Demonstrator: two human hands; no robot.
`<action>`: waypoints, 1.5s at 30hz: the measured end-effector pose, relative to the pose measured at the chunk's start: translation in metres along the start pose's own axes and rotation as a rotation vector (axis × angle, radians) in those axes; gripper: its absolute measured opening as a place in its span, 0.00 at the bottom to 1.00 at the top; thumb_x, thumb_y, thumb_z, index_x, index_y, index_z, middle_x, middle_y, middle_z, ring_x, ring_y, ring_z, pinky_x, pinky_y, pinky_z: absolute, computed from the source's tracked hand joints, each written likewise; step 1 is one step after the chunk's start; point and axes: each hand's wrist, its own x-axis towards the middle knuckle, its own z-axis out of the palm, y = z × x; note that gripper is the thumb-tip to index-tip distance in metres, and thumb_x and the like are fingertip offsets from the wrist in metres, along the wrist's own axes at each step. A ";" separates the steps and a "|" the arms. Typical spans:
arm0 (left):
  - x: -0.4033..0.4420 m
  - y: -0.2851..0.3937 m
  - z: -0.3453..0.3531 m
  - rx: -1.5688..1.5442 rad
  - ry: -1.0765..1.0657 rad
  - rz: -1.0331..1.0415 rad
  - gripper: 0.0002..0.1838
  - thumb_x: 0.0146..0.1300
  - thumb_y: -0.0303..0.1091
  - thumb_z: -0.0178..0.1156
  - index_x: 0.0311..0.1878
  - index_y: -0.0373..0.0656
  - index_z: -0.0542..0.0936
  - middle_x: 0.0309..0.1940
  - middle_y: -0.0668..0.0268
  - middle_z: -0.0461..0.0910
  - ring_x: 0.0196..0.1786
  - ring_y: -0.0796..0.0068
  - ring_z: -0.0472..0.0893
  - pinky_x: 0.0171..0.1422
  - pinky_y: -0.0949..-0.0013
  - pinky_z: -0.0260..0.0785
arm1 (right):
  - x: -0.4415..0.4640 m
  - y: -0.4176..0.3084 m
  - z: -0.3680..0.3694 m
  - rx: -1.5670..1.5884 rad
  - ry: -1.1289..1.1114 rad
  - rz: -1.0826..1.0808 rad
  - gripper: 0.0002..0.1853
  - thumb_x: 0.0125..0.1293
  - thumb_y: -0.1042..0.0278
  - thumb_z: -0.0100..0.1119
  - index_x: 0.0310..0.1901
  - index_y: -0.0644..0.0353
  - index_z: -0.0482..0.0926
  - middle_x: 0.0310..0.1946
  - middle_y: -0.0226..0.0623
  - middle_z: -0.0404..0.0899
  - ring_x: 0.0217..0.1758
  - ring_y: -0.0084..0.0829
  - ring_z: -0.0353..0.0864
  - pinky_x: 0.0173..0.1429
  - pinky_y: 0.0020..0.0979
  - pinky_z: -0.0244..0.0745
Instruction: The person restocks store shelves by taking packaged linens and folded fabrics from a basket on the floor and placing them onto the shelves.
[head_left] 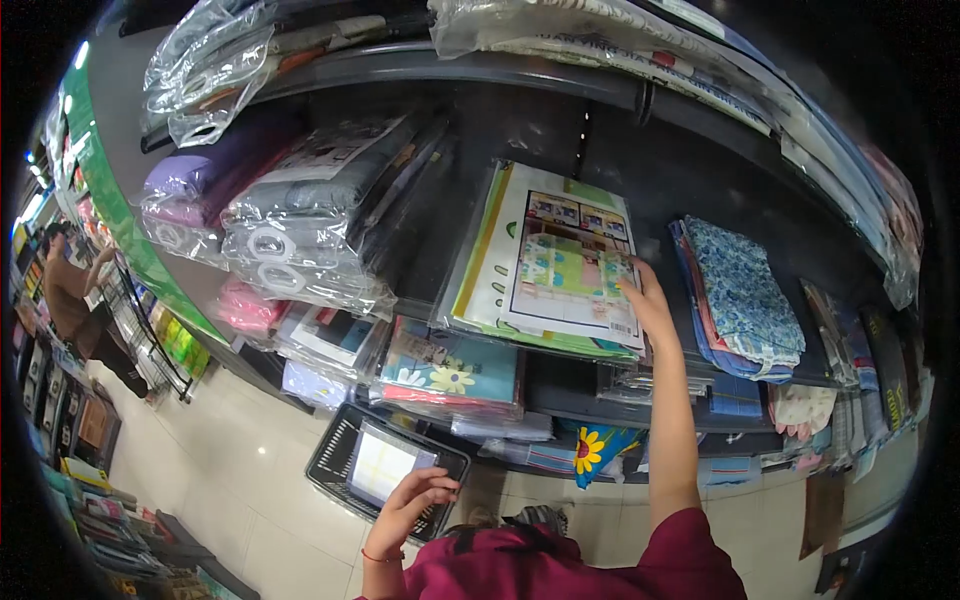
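My right hand (652, 308) is at the right edge of a flat, plastic-wrapped fabric pack (572, 262) on the shelf. Its thumb lies on the top face and the other fingers go along the side, partly hidden. A printed picture insert with green and floral patterns shows through the wrap. Other green-edged packs seem to lie beneath it. Lower down, my left hand (408, 508) hangs in the air with loosely bent fingers apart, holding nothing. Beneath it on the floor stands a black shopping basket (325, 455) with a pale wrapped pack (385, 462) inside.
Blue floral folded fabric (745, 290) lies right of the pack. On the left are stacked grey wrapped packs (300, 215). Lower shelves hold a teal flowered pack (450, 365) and others. An upper shelf edge (520, 72) juts overhead. A person (75, 300) stands by a cart (145, 335) far left.
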 end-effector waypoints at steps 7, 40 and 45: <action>-0.008 -0.011 -0.007 -0.047 0.058 -0.043 0.16 0.62 0.22 0.44 0.54 0.34 0.66 0.46 0.56 0.74 0.47 0.69 0.75 0.54 0.70 0.65 | 0.004 0.009 0.017 0.156 -0.060 -0.081 0.32 0.61 0.60 0.53 0.63 0.65 0.56 0.62 0.48 0.59 0.66 0.35 0.57 0.66 0.27 0.48; 0.013 -0.021 0.013 -0.035 -0.091 -0.037 0.16 0.62 0.22 0.45 0.54 0.35 0.65 0.45 0.59 0.74 0.47 0.70 0.75 0.53 0.69 0.66 | 0.010 0.042 0.003 0.497 0.175 -0.074 0.23 0.63 0.66 0.49 0.57 0.69 0.65 0.56 0.47 0.66 0.60 0.34 0.64 0.64 0.28 0.54; 0.028 -0.091 -0.022 0.014 -0.062 0.044 0.14 0.65 0.29 0.43 0.54 0.38 0.66 0.45 0.63 0.74 0.46 0.74 0.75 0.52 0.73 0.65 | -0.031 0.002 0.007 -0.278 0.468 -0.407 0.14 0.59 0.76 0.45 0.46 0.71 0.72 0.50 0.44 0.71 0.54 0.34 0.71 0.58 0.31 0.66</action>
